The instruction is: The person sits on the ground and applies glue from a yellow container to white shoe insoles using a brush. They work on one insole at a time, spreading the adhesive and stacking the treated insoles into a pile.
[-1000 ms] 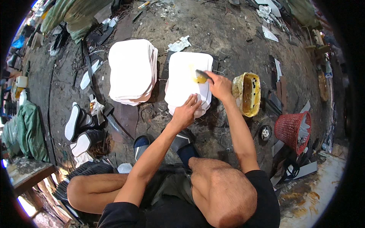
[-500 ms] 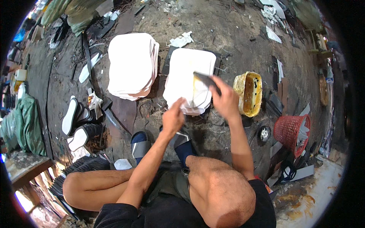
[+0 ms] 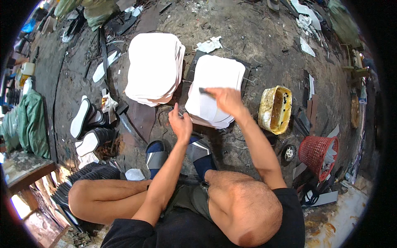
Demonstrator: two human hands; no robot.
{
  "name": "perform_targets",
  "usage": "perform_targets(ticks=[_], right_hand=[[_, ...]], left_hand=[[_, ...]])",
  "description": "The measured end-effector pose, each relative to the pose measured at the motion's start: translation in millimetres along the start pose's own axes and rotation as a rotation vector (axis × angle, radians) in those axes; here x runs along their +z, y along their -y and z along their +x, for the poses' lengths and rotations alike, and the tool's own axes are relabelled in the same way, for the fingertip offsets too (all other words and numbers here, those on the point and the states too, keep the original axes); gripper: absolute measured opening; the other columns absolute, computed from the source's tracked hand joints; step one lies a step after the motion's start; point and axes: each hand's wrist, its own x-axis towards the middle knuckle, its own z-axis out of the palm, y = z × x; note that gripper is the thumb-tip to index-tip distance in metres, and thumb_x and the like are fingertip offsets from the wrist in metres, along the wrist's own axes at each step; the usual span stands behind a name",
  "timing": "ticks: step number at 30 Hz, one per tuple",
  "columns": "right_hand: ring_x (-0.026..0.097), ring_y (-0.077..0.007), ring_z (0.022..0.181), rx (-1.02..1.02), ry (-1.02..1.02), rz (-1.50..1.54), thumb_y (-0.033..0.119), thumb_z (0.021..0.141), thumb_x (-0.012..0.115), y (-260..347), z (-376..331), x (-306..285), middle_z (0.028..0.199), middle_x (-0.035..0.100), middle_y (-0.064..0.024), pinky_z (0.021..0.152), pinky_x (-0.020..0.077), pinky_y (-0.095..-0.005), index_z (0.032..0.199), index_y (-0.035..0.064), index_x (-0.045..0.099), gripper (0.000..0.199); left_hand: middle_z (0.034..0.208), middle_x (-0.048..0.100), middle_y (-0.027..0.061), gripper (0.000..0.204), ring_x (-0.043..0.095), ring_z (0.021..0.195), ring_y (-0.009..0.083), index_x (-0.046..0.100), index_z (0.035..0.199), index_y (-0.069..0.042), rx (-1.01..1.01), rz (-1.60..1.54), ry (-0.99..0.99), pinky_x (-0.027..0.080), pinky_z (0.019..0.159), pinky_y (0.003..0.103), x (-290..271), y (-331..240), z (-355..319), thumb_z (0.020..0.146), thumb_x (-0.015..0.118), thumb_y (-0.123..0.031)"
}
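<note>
My right hand [image 3: 227, 100] grips a dark flat spreader [image 3: 204, 91], its end over the top white sheet [image 3: 219, 70] of the right-hand stack. A slightly greyer patch shows on that sheet below the spreader. My left hand [image 3: 180, 125] is just left of the stack's near corner, apart from it. Its index finger points away from me, and I see nothing held in it. Farther left stands a taller stack of white sheets [image 3: 153, 62] with rounded corners. To the right of my right hand, a yellow-crusted tub [image 3: 264, 110] holds amber-coloured residue.
A red plastic basket [image 3: 316, 155] with scraps stands at the right, near a small round dish [image 3: 288, 153]. Sandals with white soles [image 3: 80, 118] and a hammer [image 3: 130, 126] lie at the left. A white scrap [image 3: 209, 44] is beyond the stacks.
My right hand has swept the spreader leftward across the top sheet. My left hand has come off the stack's near edge and moved left. The whole view has shifted slightly.
</note>
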Motion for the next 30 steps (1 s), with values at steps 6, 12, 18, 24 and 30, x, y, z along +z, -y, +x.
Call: perform_targets(ticks=[6, 12, 18, 24, 30], right_hand=[[0.064, -0.0299, 0.111, -0.199, -0.167, -0.196, 0.015, 0.089, 0.057, 42.2, -100.1, 31.4, 0.121, 0.067, -0.0093, 0.087, 0.0553, -0.0464, 0.122, 0.0249, 0.069, 0.037], [0.062, -0.0299, 0.116, -0.291, -0.141, -0.249, 0.017, 0.088, 0.059, 37.4, -127.8, 33.1, 0.124, 0.067, -0.0072, 0.092, 0.0517, -0.0481, 0.124, 0.0264, 0.068, 0.038], [0.068, -0.026, 0.103, -0.179, -0.202, 0.047, 0.001, 0.078, 0.062, 52.6, -164.0, 4.7, 0.119, 0.07, -0.0048, 0.085, 0.0571, -0.0391, 0.125, 0.0225, 0.068, 0.052], [0.069, -0.028, 0.104, 0.056, -0.287, 0.212, -0.006, 0.075, 0.063, 59.8, -183.6, -34.0, 0.117, 0.071, -0.0088, 0.087, 0.0562, -0.0384, 0.123, 0.0129, 0.068, 0.052], [0.069, -0.0341, 0.101, 0.179, -0.387, 0.255, -0.009, 0.077, 0.065, 50.3, -181.9, -39.3, 0.113, 0.071, -0.0153, 0.086, 0.0555, -0.0414, 0.126, 0.0085, 0.065, 0.052]], left_hand=[[0.106, 0.068, 0.0174, 0.03, 0.063, 0.089, 0.0303, 0.075, 0.106, -0.003, 0.237, 0.123, 0.166, 0.051, 0.085, 0.039, -12.4, -1.5, 13.8, 0.08, 0.062, -0.009], [0.091, 0.068, 0.0146, 0.04, 0.068, 0.078, 0.0237, 0.054, 0.11, -0.001, -0.093, -0.385, 0.172, 0.054, 0.072, 0.035, 14.8, -31.4, -8.4, 0.074, 0.071, -0.006], [0.091, 0.065, 0.0092, 0.047, 0.064, 0.079, 0.0178, 0.048, 0.112, -0.003, -0.099, -0.644, 0.034, 0.052, 0.07, 0.032, 22.0, -90.8, -10.4, 0.072, 0.072, 0.003], [0.092, 0.065, 0.0111, 0.058, 0.064, 0.081, 0.0167, 0.042, 0.124, -0.004, -0.139, -1.118, 0.204, 0.052, 0.065, 0.03, -15.4, -156.0, 78.3, 0.076, 0.074, 0.003], [0.106, 0.063, 0.0124, 0.07, 0.066, 0.088, 0.023, 0.041, 0.132, -0.007, -0.163, -0.893, -0.191, 0.054, 0.056, 0.035, -102.6, -69.1, 172.3, 0.073, 0.077, 0.006]])
